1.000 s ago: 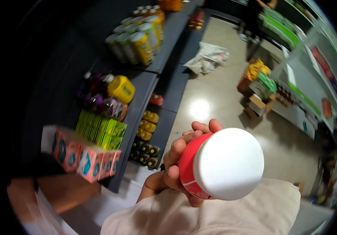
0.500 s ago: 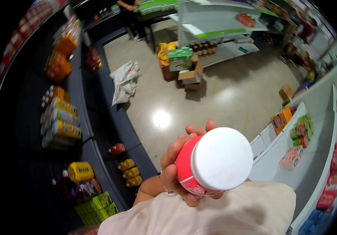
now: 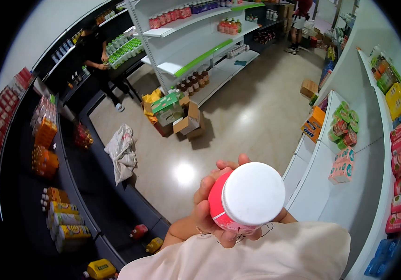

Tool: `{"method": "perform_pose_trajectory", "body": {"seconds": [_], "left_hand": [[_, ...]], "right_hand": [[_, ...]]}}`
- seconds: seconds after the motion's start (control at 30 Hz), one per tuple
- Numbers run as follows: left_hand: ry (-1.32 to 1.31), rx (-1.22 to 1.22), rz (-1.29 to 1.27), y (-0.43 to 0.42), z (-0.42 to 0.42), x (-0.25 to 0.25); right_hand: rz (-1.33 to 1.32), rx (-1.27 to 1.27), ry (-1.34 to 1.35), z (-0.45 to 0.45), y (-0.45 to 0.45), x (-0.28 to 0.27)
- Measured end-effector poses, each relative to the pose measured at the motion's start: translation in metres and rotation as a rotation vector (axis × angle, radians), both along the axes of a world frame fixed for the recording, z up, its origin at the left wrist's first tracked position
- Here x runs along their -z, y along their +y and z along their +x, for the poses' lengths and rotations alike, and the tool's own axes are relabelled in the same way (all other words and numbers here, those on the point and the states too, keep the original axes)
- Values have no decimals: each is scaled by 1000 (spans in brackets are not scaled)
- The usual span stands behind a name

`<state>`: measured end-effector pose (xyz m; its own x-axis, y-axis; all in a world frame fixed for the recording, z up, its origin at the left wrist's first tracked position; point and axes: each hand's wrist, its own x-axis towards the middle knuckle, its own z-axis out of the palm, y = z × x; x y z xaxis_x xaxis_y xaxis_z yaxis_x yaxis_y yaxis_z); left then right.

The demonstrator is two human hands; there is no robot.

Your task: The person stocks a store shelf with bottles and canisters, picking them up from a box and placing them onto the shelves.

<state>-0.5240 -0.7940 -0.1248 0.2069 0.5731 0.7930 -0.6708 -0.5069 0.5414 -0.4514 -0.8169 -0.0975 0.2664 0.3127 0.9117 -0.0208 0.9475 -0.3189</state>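
A jar (image 3: 253, 193) with a wide white lid and a red-pink body is tilted, lid towards the camera, in front of my pale shirt. My left hand (image 3: 205, 198) is closed around the jar's left side, its fingers wrapped along the red body. Skin of my right hand or wrist (image 3: 283, 216) shows just below and right of the lid. The jar hides the rest of it, so its fingers cannot be made out.
Dark shelves (image 3: 81, 196) with drinks curve along the left. White shelves (image 3: 319, 203) with packs stand at the right. On the floor lie a white bag (image 3: 122, 153) and open cartons (image 3: 188, 120). A person (image 3: 95, 58) is by a green-topped stack; another person (image 3: 297, 28) stands far back.
The view has swung round to the right, bringing more of the white shelving and the right-hand shelves into sight. The jar stays in my left hand. Skin has appeared at its lower right.
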Motion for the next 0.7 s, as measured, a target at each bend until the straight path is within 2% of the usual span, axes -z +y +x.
{"method": "perform_pose_trajectory", "body": {"seconds": [0.27, 0.3, 0.37, 0.4, 0.5, 0.57, 0.63, 0.7], "left_hand": [[-144, -105, -82, -13, 89, -4], [-128, -93, -92, -13, 96, -6], [93, -49, -27, 0, 106, -16], [-13, -43, 51, 8, 124, -3], [8, 68, 122, 27, 134, 3], [117, 89, 30, 39, 148, 5], [148, 102, -16, 52, 169, 4], [147, 102, 48, 72, 188, 3]], "right_hand": [[-121, 68, 55, 81, -19, 4], [-149, 57, 80, 89, -20, 9], [-206, 35, 130, 101, -16, 20], [-224, 123, 112, 106, -13, 26], [-279, 387, 56, 123, 1, 39], [-296, 480, 41, 139, 12, 34], [-294, 160, 224, 159, 20, 24], [-354, 192, 244, 172, 33, 33]]}}
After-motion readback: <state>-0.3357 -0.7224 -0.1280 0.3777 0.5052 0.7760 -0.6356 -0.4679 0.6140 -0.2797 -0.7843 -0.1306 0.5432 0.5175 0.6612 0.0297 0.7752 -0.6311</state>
